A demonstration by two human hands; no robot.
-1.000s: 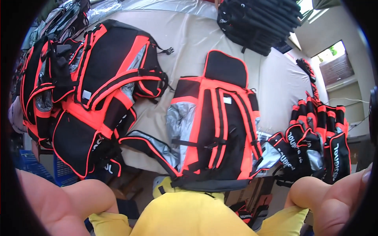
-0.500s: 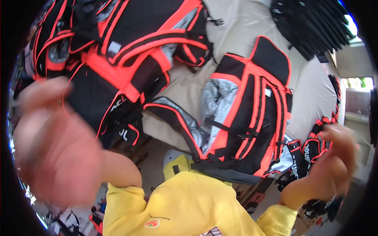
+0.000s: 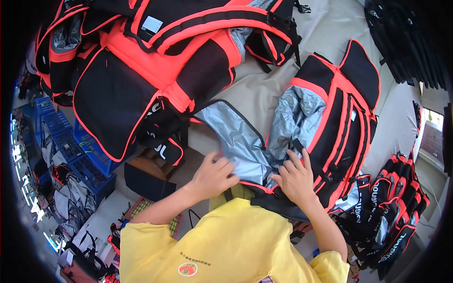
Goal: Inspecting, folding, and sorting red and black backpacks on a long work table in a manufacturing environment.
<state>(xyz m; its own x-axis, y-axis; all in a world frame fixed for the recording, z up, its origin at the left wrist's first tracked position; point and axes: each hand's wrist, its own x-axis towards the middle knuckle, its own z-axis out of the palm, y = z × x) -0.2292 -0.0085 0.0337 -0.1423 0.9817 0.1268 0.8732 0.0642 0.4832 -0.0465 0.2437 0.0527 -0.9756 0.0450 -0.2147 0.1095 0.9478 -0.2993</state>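
Left hand (image 3: pixel 213 174) has fingers curled, thumb side toward the silver-lined side flap (image 3: pixel 236 144), right at its edge; can't tell if it's pinching it or just touching; right hand (image 3: pixel 295 177) has fingers apart over the silver side lining (image 3: pixel 297 111), near a short black strap; can't tell if any fabric is pinched there; both belong to the black-and-red backpack (image 3: pixel 325 141), lying straps-up at the near edge of the cloth-covered table (image 3: pixel 257 96), right of centre; status by eye: shoulder straps (image 3: pixel 343 127) and red trim look fitted, top flap (image 3: pixel 361 75) laid out flat; side flap folded out, that side not closed, so I'd call this unit assembled but open; larger bag (image 3: pixel 113 108) beside it on the left; black stack (image 3: pixel 408 42) at far right; similar bags (image 3: pixel 391 212) bunched lower right; blue crates (image 3: pixel 96 158) lower left, off the table
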